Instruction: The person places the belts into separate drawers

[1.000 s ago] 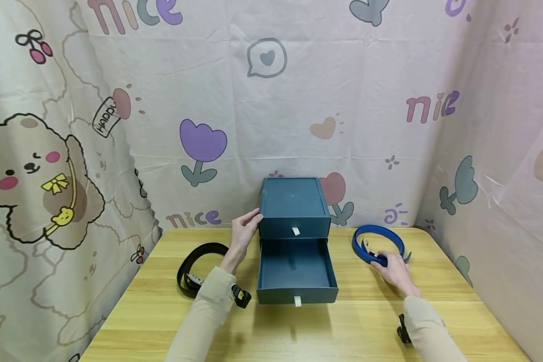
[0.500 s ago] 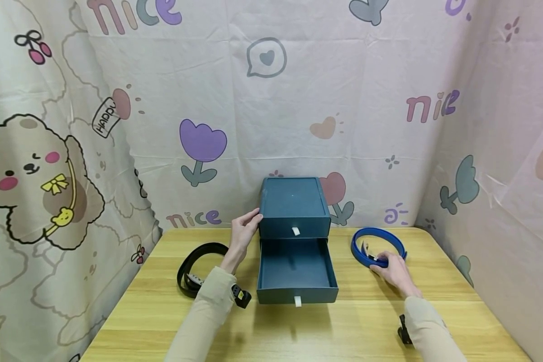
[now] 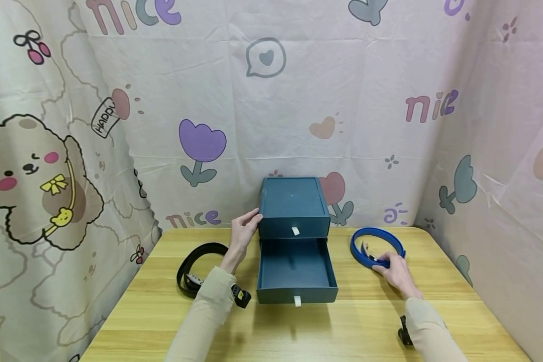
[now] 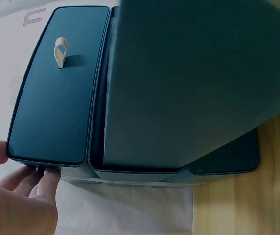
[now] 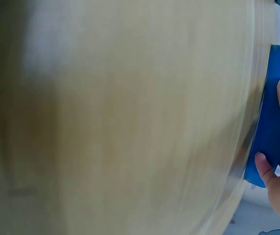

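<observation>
A dark teal two-drawer box stands on the table with its lower drawer pulled out and its upper drawer in. My left hand touches the box's upper left edge; the left wrist view shows fingers against its side wall. To the right of the box lies a coiled blue belt with a silver buckle. My right hand grips the near side of the coil, and the right wrist view shows thumb and fingers on the blue strap.
A coiled black belt lies left of the box, partly behind my left forearm. White pull tabs stick out from both drawer fronts. Wood-grain table spreads in front; a patterned curtain hangs behind and at both sides.
A belt end that stuck out at the right of the blue coil no longer shows there. The coil has shifted slightly nearer, held in my right hand. My left hand has stayed put.
</observation>
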A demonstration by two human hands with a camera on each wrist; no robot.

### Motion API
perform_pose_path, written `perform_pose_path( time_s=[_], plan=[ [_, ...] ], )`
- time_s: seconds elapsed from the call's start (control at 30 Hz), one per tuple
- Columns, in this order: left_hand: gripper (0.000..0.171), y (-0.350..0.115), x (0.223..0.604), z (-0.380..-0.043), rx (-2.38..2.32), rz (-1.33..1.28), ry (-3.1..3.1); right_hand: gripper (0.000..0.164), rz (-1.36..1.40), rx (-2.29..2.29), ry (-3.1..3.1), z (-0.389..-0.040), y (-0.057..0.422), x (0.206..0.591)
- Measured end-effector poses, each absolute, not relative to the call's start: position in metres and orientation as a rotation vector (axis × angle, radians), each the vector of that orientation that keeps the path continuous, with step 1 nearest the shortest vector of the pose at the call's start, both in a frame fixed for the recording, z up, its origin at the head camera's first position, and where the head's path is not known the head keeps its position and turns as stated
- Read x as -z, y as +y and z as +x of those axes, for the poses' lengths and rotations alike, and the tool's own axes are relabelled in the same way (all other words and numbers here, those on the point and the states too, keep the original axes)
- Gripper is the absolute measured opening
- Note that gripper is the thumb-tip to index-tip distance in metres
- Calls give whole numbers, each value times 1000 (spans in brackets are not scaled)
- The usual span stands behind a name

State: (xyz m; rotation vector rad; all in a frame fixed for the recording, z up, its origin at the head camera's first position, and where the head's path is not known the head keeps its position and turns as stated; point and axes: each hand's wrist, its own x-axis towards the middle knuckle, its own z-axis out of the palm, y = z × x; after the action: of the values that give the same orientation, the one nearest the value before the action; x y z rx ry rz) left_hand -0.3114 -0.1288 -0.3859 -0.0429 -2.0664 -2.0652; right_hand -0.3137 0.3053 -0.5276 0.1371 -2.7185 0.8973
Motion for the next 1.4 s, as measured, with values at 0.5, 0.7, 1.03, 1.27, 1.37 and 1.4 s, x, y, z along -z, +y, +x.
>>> perform_pose_path(
  time_s=[0.5,0.7,1.03,1.27,1.37,1.4],
  plan=[
    [42,-130,386,-310,2063,-60,-2067,23,155,-880,-2623,-310,306,520],
    [42,-130,385,-310,2066,-59,-2067,22,184,-857,-2557,-309,303,518],
    [42,-129,385,-310,2062,-58,-2066,19,266,-813,-2391,-305,292,504],
    [42,-129,387,-311,2048,-55,-2076,19,284,-811,-2333,-301,288,491],
    [41,-129,387,-311,2053,-53,-2069,20,281,-812,-2336,-300,287,484],
    [41,-129,387,-311,2053,-53,-2070,20,281,-814,-2338,-299,286,481]
  ],
)
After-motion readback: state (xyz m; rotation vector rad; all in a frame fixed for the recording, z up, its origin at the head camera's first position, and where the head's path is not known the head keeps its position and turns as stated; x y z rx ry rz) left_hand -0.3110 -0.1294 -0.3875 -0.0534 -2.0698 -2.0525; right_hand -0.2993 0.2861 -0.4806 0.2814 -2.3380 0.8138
